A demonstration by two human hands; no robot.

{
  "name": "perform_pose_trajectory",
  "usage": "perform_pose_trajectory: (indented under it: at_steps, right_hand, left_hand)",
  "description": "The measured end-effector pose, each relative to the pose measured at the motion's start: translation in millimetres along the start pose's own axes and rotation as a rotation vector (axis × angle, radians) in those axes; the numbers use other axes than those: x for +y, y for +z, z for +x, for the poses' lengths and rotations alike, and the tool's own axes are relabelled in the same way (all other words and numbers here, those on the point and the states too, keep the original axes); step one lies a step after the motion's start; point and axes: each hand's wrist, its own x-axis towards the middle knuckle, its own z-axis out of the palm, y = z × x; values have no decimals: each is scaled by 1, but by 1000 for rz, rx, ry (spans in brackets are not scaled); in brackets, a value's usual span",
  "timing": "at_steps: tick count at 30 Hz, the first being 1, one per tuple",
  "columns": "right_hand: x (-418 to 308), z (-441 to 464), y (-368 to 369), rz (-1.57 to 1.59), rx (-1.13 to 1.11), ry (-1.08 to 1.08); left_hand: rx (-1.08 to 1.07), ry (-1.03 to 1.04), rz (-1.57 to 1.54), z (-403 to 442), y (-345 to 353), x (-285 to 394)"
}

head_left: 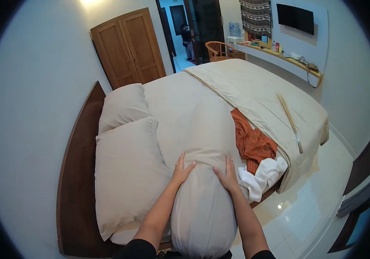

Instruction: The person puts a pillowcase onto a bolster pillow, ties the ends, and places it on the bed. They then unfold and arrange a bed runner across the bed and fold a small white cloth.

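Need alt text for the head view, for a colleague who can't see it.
A person's left hand and right hand rest on a long, pale bolster on a bed. Two pillows lie left, by the headboard; orange cloth, white cloth and a stick bundle lie right.

Open mattress [167, 101] strip between pillows [126, 172] and bolster [211, 125]; orange cloth [256, 144], white cloth [265, 175] block bolster's other side.
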Motion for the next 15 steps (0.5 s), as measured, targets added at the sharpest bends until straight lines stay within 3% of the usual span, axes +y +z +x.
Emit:
perform_pose_trajectory:
  at_steps: [2,4,6,7,9,13,15]
  right_hand:
    - [18,32,3,309,30,21]
    - [47,55,9,685,-17,134]
    - [75,66,23,1058,-35,172]
    - [98,74,36,1056,-53,168]
    - [132,95,58,1547,-342,361]
    - [54,125,30,1485,-326,328]
    - [-1,114,-3,1449,-299,335]
  left_hand:
    - [-45,-90,-163,9,-2,-15]
    - [-115,-242,-619,18,4,-53]
    - [-156,-302,-703,11,-4,-36]
    - [-216,-360,-786,8,-7,-26]
    - [-222,-310,-780,10,-7,-22]
    - [-184,-85,-764,34,-28,-12]
    - [-145,-96,-773,43,-64,23]
